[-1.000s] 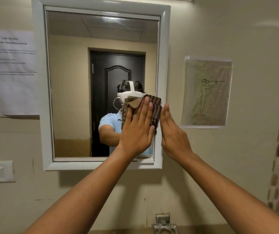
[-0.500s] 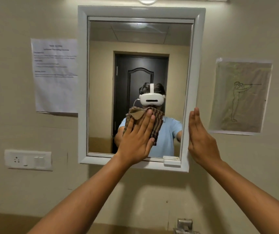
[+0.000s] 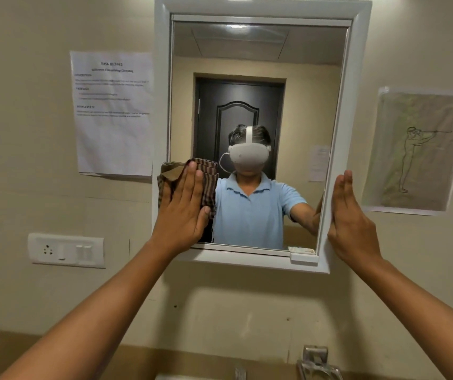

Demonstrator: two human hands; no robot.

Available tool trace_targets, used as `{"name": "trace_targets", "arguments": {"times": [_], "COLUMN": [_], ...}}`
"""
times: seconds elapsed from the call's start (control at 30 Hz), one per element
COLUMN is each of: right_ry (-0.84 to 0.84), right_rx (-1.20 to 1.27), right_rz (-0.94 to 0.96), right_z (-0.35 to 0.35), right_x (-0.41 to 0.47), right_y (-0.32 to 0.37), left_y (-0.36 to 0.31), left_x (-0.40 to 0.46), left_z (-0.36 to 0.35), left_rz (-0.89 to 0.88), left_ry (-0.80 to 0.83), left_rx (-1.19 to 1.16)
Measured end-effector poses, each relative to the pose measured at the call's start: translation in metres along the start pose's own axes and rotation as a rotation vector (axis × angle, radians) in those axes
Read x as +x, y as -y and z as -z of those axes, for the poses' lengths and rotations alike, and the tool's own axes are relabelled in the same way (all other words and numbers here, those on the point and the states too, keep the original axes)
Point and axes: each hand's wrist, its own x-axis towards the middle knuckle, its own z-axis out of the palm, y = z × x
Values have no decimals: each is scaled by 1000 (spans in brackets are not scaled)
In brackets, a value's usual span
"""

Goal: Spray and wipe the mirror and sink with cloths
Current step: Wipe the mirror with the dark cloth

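In the head view, a white-framed mirror [image 3: 258, 78] fills the upper centre of the frame, mounted on a beige wall [image 3: 27, 160]. The left hand [image 3: 182, 212] lies flat, fingers straight and together, pressing a brown checked cloth [image 3: 206, 182] against the lower left part of the mirror, where the glass meets the frame's left side; its grip is released, palm on the fabric rather than curled round it. The cloth sticks out above and to the right of the fingers, one corner folded over at its upper left. The right hand [image 3: 350, 223] stands edge-on with straight fingers against the outer right side of the mirror frame, near its lower right corner, also with a released grip and holding nothing. Both bare forearms reach up from the bottom corners of the frame.

Left of the mirror a printed paper sheet [image 3: 112, 113] is stuck to the wall, and below it sits a white switch and socket plate [image 3: 66, 250]. Right of the mirror hangs a line drawing of a standing figure [image 3: 417, 152] in a clear sleeve. At the bottom right edge a metal fitting [image 3: 315, 360] shows, with a sliver of the sink [image 3: 192, 377] at the bottom edge. The glass reflects a dark door and a person in a light blue shirt.
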Motion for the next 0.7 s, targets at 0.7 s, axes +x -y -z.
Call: {"name": "trace_targets", "arguments": {"times": [0.7], "right_ry": [78], "right_rx": [-57], "right_rz": [-4], "right_z": [4], "right_x": [-5], "right_y": [1], "left_y": [-130], "left_x": [0], "left_z": [-27], "left_rz": [-71], "left_ry": [17], "left_rx": [-140]}}
